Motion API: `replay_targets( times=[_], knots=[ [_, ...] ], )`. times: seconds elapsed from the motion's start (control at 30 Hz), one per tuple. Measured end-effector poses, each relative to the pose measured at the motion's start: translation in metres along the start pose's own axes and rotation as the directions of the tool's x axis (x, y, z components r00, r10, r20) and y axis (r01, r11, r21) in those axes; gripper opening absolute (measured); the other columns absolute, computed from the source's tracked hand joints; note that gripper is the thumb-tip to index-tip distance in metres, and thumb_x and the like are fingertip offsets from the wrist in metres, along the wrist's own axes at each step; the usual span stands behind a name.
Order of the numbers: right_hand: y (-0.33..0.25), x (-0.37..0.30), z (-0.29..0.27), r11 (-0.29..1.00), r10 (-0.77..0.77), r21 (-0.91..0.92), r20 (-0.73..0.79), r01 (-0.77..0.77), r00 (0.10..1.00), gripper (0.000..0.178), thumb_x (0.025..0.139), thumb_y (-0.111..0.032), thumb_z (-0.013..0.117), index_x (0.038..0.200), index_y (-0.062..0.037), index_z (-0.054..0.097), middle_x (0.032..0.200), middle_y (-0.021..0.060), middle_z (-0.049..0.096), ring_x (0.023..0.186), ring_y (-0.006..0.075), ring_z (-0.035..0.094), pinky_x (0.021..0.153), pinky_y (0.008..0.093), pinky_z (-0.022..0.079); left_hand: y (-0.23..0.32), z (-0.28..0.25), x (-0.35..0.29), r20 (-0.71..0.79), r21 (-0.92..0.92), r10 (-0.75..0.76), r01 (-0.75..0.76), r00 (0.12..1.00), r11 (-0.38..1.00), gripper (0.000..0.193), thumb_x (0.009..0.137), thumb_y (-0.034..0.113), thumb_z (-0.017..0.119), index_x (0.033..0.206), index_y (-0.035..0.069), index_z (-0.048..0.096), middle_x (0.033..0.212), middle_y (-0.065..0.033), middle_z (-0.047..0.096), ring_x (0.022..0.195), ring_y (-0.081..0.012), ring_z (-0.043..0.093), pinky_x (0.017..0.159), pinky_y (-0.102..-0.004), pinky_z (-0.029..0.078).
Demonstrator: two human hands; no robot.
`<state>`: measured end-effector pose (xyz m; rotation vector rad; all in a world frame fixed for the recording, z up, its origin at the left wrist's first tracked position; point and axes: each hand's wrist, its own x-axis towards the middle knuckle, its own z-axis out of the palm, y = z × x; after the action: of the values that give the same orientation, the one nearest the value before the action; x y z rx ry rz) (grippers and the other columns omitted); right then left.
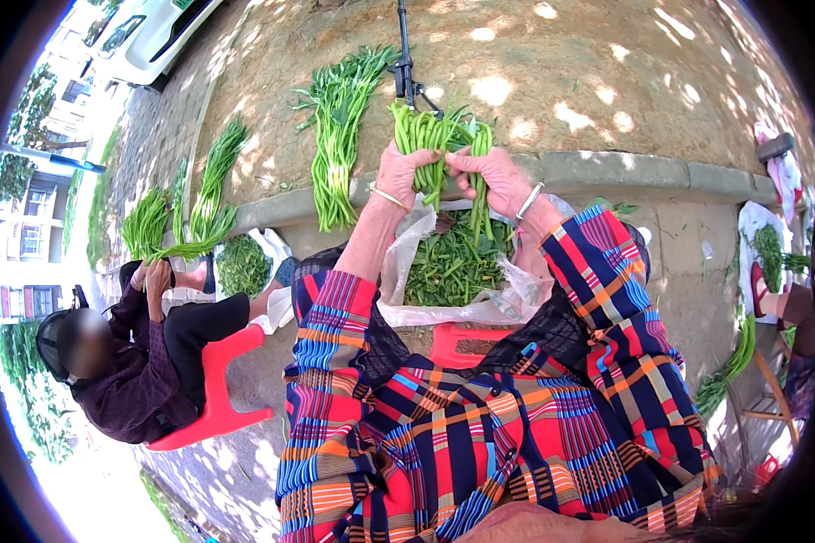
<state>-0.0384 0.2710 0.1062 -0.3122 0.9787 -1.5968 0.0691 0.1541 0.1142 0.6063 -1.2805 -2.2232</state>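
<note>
My left hand (402, 172) is closed round a thick bunch of green vegetable stems (418, 129), its thumb pointing toward the right hand. My right hand (502, 177), also closed, grips a thinner bunch of green stems (478, 192) that hangs down beside the first. The thumbs nearly meet between the two bunches. Below them, between my knees, lies an opened clear plastic bag (398, 303) heaped with loose green leaves (455, 267). A large pile of long leafy stems (337, 154) rests on the ground to the left of my hands.
A black pole stand (405, 63) rises just beyond my hands. A stone kerb (607, 172) crosses behind the bag. At left another person (136, 380) on a red stool (217, 398) handles stems. More greens (215, 172) lie near them. At right sits someone else beside greens (741, 348).
</note>
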Motion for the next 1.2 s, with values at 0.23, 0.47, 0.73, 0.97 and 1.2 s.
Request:
replay_targets(
  times=[0.23, 0.47, 0.73, 0.97, 1.2],
  knots=[
    [0.001, -0.006, 0.006, 0.999, -0.005, -0.041, 0.001, 0.005, 1.0, 0.016, 0.07, -0.006, 0.07, 0.074, 0.0015, 0.056, 0.06, 0.0057, 0.055, 0.041, 0.0104, 0.049, 0.032, 0.0208, 0.034, -0.004, 0.008, 0.004, -0.064, -0.005, 0.036, -0.036, 0.997, 0.999, 0.038, 0.066, -0.014, 0.056, 0.1, 0.002, 0.049, 0.085, -0.0077, 0.059, 0.073, -0.0197, 0.06, 0.06, -0.0304, 0.052],
    [0.003, -0.005, 0.008, 0.985, -0.064, -0.165, -0.047, 0.055, 0.997, 0.015, 0.068, -0.001, 0.069, 0.072, 0.0018, 0.055, 0.058, 0.0062, 0.054, 0.039, 0.011, 0.049, 0.03, 0.0213, 0.032, -0.01, 0.009, 0.003, -0.079, -0.008, 0.029, -0.03, 0.996, 1.0, 0.037, 0.066, -0.013, 0.057, 0.099, 0.003, 0.05, 0.085, -0.0073, 0.06, 0.073, -0.0188, 0.06, 0.061, -0.0286, 0.051],
    [0.004, -0.004, 0.008, 0.98, -0.054, -0.192, -0.041, 0.045, 0.998, 0.014, 0.067, 0.002, 0.067, 0.07, 0.001, 0.053, 0.054, 0.0058, 0.052, 0.038, 0.0129, 0.049, 0.031, 0.0226, 0.034, -0.002, -0.004, 0.007, -0.119, 0.038, 0.009, -0.004, 0.993, 0.999, 0.038, 0.068, -0.01, 0.061, 0.103, 0.0, 0.049, 0.084, -0.0145, 0.062, 0.069, -0.0205, 0.06, 0.062, -0.0307, 0.051],
    [0.001, -0.006, 0.008, 0.972, -0.012, -0.234, 0.013, 0.015, 1.0, 0.014, 0.07, 0.001, 0.064, 0.078, 0.0006, 0.052, 0.058, 0.0046, 0.053, 0.042, 0.0127, 0.052, 0.035, 0.0221, 0.036, -0.003, 0.006, 0.005, -0.144, -0.002, 0.024, -0.024, 0.989, 1.0, 0.03, 0.067, -0.011, 0.061, 0.094, -0.001, 0.053, 0.079, -0.0124, 0.063, 0.062, -0.0179, 0.06, 0.055, -0.0271, 0.05],
    [0.001, -0.006, 0.01, 0.998, -0.013, -0.067, 0.057, 0.017, 0.998, 0.01, 0.071, 0.002, 0.062, 0.074, 0.0006, 0.054, 0.057, 0.0048, 0.053, 0.041, 0.013, 0.05, 0.034, 0.0244, 0.037, -0.003, 0.0, 0.004, -0.14, -0.044, -0.071, 0.065, 0.988, 0.997, 0.029, 0.074, -0.003, 0.06, 0.101, -0.002, 0.051, 0.089, -0.0166, 0.061, 0.071, -0.0196, 0.06, 0.064, -0.0312, 0.052]
  ],
)
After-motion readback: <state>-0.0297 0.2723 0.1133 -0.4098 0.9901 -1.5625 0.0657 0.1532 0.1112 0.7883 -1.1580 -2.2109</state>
